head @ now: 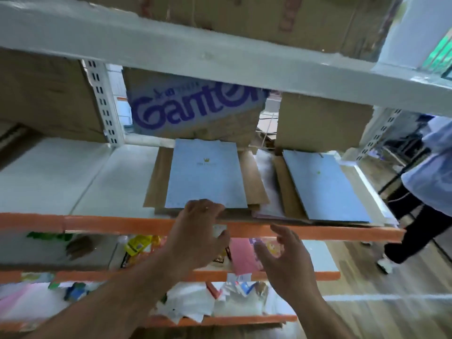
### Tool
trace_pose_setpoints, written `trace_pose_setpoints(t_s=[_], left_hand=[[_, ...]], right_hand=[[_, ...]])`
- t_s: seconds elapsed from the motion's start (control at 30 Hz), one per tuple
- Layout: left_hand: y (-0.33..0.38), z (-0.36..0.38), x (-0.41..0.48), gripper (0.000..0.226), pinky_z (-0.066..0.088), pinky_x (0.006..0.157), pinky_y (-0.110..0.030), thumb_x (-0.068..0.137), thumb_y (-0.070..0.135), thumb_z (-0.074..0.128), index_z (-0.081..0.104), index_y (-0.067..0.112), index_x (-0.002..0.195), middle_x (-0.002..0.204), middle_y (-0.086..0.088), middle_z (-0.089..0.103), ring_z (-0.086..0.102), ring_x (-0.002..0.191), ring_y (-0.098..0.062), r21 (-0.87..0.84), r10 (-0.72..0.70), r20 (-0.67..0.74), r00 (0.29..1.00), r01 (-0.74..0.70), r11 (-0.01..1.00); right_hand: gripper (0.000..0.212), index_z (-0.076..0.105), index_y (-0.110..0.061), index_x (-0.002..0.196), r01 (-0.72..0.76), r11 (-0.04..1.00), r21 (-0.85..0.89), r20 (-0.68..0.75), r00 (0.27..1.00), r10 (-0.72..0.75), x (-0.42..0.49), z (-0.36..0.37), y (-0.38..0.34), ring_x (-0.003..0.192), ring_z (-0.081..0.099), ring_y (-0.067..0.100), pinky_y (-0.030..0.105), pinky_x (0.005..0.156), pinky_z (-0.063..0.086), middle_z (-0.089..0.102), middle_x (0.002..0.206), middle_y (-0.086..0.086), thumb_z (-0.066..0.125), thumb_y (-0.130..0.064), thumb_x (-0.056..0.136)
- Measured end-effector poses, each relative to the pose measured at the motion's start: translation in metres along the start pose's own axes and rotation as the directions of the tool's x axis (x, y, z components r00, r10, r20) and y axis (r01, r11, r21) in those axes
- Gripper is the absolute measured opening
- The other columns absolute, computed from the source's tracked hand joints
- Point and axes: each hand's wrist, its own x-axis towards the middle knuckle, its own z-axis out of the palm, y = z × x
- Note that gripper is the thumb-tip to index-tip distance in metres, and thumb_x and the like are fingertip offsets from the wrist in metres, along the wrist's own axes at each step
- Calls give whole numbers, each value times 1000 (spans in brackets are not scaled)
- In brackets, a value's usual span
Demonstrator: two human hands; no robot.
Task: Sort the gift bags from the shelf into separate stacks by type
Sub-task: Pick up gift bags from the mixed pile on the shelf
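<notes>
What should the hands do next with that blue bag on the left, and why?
Probably lift the blue bag off the brown bags. The left hand curls over its near edge, while the right hand hovers open nearby, touching nothing.

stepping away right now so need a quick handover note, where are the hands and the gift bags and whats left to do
Left hand: fingers curled over the near edge of the left blue bag, thumb below the edge.
Right hand: open, fingers spread, in front of the orange beam, holding nothing.
Bags: two piles on the shelf, each with a blue bag on top of brown bags; the right blue bag is untouched.
Done: no sorted stacks in view; both piles are mixed.
Left: pull the bags out and stack blue and brown separately.
</notes>
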Motion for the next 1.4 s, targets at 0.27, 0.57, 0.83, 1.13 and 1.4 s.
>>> trace_pose_setpoints(t_s=[0.27, 0.57, 0.83, 1.13, 1.4], left_hand=[[-54, -31, 82, 66, 45, 104, -38, 82, 59, 54, 54, 28, 140, 142, 3, 53, 41, 132, -22, -35, -106, -66, 992, 104, 994], [-80, -41, 116, 65, 45, 107, -47, 88, 49, 64, 40, 29, 145, 151, -4, 42, 39, 136, -29, -14, -331, 33, 943, 331, 943], [-68, -39, 127, 73, 52, 95, -47, 83, 50, 72, 41, 23, 144, 144, -9, 49, 45, 129, -31, 42, -523, 48, 851, 521, 852], [-49, -31, 131, 76, 51, 74, -31, 70, 57, 81, 50, 23, 131, 123, 0, 61, 59, 102, -19, -64, -582, -5, 813, 581, 811], [-32, -34, 130, 64, 51, 72, -35, 70, 50, 87, 62, 11, 114, 103, -6, 65, 62, 93, -22, -219, -748, 44, 663, 737, 640]], right_hand=[[62, 47, -27, 145, 72, 997, 2, 39, 997, -72, 100, 24, -56, 107, 57, 7, 20, 76, 47, 55, 138, -5, 69, -46, 89], [61, 43, -18, 147, 68, 998, -8, 131, 989, -66, 175, 36, -72, 75, 50, -3, 13, 55, 36, 59, 124, 1, 64, -41, 95], [43, 58, -18, 122, -11, 994, -106, 136, 990, 25, 198, 24, -43, 97, 63, 20, 41, 85, 55, 63, 108, 1, 63, -44, 88], [42, 60, -16, 122, -194, 805, 560, 254, 966, 57, 209, 13, -17, 89, 69, 16, 38, 80, 62, 67, 98, 2, 76, -8, 83], [37, 73, -17, 115, -467, 509, 723, 469, 873, 133, 226, 9, 1, 91, 75, 32, 52, 77, 62, 76, 104, 13, 65, 2, 84]])
